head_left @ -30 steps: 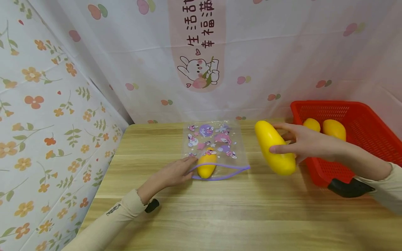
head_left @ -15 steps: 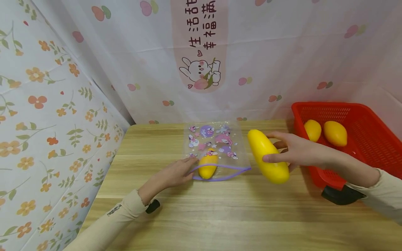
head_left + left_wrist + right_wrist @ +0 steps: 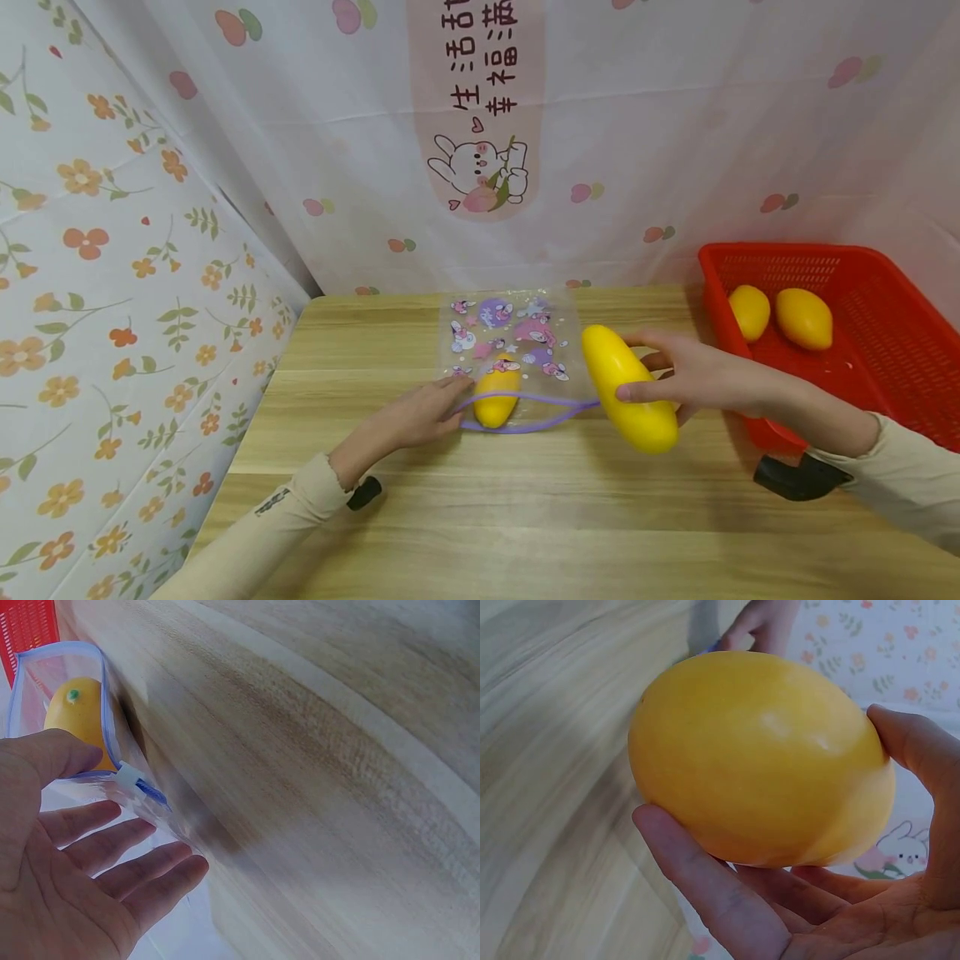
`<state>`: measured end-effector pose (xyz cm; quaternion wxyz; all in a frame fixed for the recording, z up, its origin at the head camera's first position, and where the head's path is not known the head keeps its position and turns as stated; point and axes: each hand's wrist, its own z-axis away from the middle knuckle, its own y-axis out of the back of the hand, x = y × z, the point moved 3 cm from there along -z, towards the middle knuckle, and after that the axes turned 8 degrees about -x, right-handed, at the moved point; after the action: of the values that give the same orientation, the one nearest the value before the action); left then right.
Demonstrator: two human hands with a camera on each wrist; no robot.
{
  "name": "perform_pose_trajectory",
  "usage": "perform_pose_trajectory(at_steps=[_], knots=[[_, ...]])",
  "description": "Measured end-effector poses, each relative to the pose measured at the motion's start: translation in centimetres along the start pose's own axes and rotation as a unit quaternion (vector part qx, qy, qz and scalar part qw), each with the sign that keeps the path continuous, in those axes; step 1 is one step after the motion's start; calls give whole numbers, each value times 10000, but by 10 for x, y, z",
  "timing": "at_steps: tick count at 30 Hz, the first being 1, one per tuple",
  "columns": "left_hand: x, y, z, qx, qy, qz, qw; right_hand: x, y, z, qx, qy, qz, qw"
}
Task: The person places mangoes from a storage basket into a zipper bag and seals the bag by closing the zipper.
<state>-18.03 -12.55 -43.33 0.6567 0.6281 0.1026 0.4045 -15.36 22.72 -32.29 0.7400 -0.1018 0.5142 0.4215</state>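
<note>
Yellow fruit raised beside an open zip bag

On a desk, a red basket holds two more fruits. Left of it lies the zip bag, its mouth apparently propped open by a fruit inside. Right grip clamps the raised fruit across its middle. Left grip, thumb and fingers apart, touches the bag's corner, probably steadying it.

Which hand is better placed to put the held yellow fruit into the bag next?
Probably the right hand: it grips the held yellow fruit near the open mouth of the bag. The left hand touches the mouth's left edge, so it seems better placed to steady the bag.
</note>
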Motion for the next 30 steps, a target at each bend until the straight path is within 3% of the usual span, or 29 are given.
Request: perform_pose_trajectory(at_steps=[17, 30], knots=[[-2, 0, -1, 70, -75, 24, 9999, 18, -12, -13, -93, -147, -151, 9997], [-3, -1, -2, -31, 70, -22, 10000, 27, -16, -18, -262, -227, -356, 9988]])
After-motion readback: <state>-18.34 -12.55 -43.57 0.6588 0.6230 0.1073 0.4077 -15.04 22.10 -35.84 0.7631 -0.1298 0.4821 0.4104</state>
